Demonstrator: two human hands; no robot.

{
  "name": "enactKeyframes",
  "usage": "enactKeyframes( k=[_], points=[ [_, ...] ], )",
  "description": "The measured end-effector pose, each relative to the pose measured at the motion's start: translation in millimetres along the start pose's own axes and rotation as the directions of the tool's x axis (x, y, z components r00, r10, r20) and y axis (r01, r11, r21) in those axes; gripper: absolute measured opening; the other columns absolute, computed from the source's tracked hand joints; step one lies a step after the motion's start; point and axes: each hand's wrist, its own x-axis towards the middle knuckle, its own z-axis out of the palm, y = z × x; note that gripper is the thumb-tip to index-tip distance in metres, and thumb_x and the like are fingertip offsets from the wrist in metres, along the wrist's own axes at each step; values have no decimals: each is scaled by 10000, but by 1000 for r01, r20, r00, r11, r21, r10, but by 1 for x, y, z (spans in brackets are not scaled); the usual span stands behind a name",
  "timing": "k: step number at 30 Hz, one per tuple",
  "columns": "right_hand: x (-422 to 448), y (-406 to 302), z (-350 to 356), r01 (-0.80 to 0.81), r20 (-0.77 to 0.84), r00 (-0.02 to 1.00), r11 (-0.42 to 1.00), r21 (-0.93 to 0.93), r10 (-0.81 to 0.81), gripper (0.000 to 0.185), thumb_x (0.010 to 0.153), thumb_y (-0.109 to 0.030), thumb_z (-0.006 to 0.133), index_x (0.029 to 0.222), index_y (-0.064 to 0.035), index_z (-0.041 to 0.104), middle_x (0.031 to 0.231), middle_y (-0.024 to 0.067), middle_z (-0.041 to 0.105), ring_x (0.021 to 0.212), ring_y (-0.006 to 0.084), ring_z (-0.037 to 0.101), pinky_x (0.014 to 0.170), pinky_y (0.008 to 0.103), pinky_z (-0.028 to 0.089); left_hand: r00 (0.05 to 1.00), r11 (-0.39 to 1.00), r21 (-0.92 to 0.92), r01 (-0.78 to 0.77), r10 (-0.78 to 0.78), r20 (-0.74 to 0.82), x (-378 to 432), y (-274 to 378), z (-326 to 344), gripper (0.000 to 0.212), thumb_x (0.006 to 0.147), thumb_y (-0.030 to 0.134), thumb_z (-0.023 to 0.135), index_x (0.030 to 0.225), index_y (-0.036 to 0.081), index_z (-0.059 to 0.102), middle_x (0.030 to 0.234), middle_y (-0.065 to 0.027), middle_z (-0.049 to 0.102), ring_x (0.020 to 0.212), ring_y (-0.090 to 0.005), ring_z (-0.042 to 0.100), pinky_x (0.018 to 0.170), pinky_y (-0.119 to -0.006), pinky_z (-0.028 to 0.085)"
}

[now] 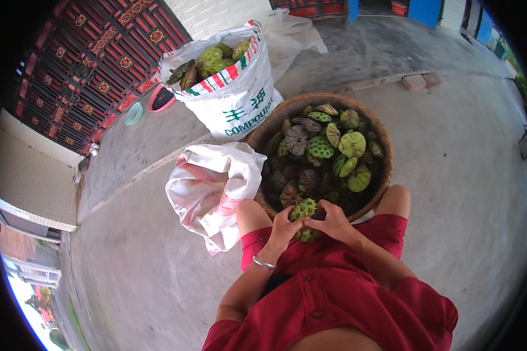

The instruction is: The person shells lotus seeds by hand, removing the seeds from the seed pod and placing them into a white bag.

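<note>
My left hand (284,227) and my right hand (332,221) grip a green lotus seed pod (304,209) from both sides, close to my lap. Its seed face is turned up, with dark seeds in their sockets. Another green pod (307,235) shows just below my fingers; whether it lies on my lap or is part of what I hold, I cannot tell. Between my knees stands a round woven basket (388,149). Several lotus pods (319,147), some green and some browned, lie in it over a dark, shadowed bottom.
Left of the basket a crumpled white sack (246,169) lies on the concrete floor (158,281). Behind it stands a printed woven sack (241,105) holding lotus pods. A pink basin (166,106) with dark contents and a green bowl (134,114) are near the red gate (92,66).
</note>
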Motion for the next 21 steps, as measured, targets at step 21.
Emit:
enactKeyframes(
  k=[21],
  points=[
    [56, 111, -26, -386, -2, 922, 920, -69, 387, 211, 764, -216, 584, 905, -59, 591, 690, 73, 593, 543, 212, 577, 516, 314, 452, 778, 867, -116, -485, 367, -510, 35, 11, -164, 293, 828, 57, 538, 1105, -29, 497, 1101, -136, 533, 986, -217, 549, 816, -331, 482]
  ],
)
